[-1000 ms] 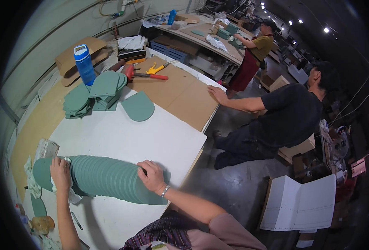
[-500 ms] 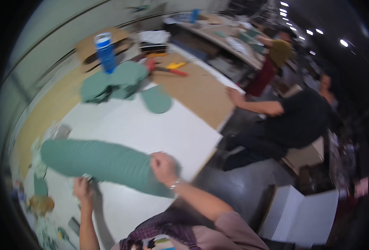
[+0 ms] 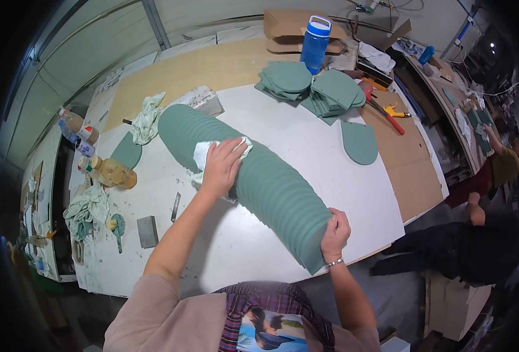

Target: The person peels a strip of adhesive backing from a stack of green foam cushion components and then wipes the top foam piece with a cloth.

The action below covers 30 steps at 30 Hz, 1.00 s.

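A long row of thin green round-ended plates, leaning together and overlapping, lies slantwise across the white tabletop. My left hand presses a white cloth onto the row's upper side near its middle, fingers stretched over the cloth. At the near right end, my right hand is closed round the edge of the last plates, fingers curled. Behind the row sits a pale block, partly hidden by it. One loose green plate lies flat to the right.
Stacked green plates lie at the back beside a blue bottle. Red-handled pliers rest on brown board. To the left are crumpled cloths, a yellowish bottle, a grey block and a blade. A co-worker is at right.
My left hand has moved from the row's near side up onto its top with the cloth. My right hand has shifted to the end plates' edge. The view has swung left.
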Tool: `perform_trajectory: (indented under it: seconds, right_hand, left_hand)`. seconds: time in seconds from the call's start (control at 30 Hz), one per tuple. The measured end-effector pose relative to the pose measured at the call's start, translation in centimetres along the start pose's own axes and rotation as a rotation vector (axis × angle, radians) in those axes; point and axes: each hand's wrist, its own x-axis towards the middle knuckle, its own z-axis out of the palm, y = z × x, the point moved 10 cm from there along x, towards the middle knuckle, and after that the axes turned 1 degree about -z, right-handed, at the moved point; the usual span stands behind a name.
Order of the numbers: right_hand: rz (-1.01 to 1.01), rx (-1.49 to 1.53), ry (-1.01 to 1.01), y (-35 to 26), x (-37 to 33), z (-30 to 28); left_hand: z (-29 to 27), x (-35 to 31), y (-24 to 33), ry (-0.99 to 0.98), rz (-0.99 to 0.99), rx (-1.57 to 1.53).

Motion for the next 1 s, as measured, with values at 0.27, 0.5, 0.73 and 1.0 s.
perform_trajectory:
  seconds: [0.27,0.5,0.73,1.0]
  right_hand:
    - [0.008,0.008,0.009,0.5,-0.2,-0.4]
    - [0.01,0.037,-0.012,0.1,-0.1,0.7]
    - [0.102,-0.087,0.016,2.8,-1.0,-0.4]
    - [-0.012,-0.092,0.025,-0.9,0.2,-1.0]
  left_hand:
    - [0.9,-11.7,-1.4,0.083,-0.084,-0.214]
    - [-8.0,-3.8,-3.2,0.275,-0.062,-0.116]
    - [1.6,6.3,-3.3,-0.135,0.159,0.026]
    - [0.6,4.8,-3.6,-0.056,0.134,-0.003]
